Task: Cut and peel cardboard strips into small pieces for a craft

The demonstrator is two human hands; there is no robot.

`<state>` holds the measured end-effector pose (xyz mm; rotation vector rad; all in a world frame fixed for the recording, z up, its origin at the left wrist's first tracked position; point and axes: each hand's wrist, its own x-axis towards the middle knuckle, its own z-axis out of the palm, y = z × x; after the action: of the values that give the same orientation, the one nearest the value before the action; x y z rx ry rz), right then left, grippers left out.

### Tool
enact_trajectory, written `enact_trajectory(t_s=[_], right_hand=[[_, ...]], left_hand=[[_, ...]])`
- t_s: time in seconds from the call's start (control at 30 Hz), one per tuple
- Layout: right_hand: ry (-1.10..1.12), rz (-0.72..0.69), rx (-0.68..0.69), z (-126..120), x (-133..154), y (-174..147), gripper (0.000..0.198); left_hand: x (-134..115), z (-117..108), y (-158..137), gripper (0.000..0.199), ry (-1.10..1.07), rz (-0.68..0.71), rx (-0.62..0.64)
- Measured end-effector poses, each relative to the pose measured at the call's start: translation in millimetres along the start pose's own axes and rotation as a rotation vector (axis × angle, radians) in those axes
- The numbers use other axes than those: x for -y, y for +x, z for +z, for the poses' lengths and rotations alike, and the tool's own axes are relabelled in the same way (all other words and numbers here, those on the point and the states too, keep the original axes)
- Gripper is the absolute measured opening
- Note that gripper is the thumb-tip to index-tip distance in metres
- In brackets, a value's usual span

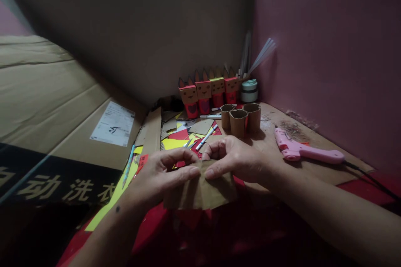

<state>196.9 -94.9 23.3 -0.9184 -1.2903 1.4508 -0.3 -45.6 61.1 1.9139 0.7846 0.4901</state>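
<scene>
Between my two hands is a piece of brown cardboard (200, 194) with a crease down its middle. My left hand (171, 171) pinches its upper edge left of the crease, thumb on the near face. Just right of the crease, my right hand (234, 158) pinches the same edge, its thumb pressed flat on the near face. The fingertips behind the cardboard are partly hidden. Beyond my hands lie scraps of yellow paper (175, 144), a white marker (206, 137) and part of what looks like scissors (188, 144).
Three cardboard tubes (238, 123) stand behind my right hand. A pink glue gun (310, 150) lies at right, its cord trailing off. Several red box-headed figures (203, 91) and a pale green jar (249, 91) stand at the back. A large carton (72, 112) fills the left side.
</scene>
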Motion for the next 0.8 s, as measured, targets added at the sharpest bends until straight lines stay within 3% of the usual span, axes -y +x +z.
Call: enact_trajectory(t_s=[0.1, 0.23, 0.5, 0.8], right_hand=[[0.03, 0.033, 0.016, -2, 0, -1, 0.022], [0.158, 0.106, 0.054, -3, -2, -3, 0.019], [0.304, 0.109, 0.053, 3, -5, -2, 0.015], [0.296, 0.051, -0.021, 6, -7, -2, 0.017]], left_hand=[[-3, -1, 5, 0.019, -0.108, -0.109, 0.086], [0, -4, 11, 0.017, -0.182, -0.183, 0.096], [9, 1, 15, 0.017, -0.349, -0.191, 0.129], [8, 4, 15, 0.018, -0.313, -0.107, 0.094]])
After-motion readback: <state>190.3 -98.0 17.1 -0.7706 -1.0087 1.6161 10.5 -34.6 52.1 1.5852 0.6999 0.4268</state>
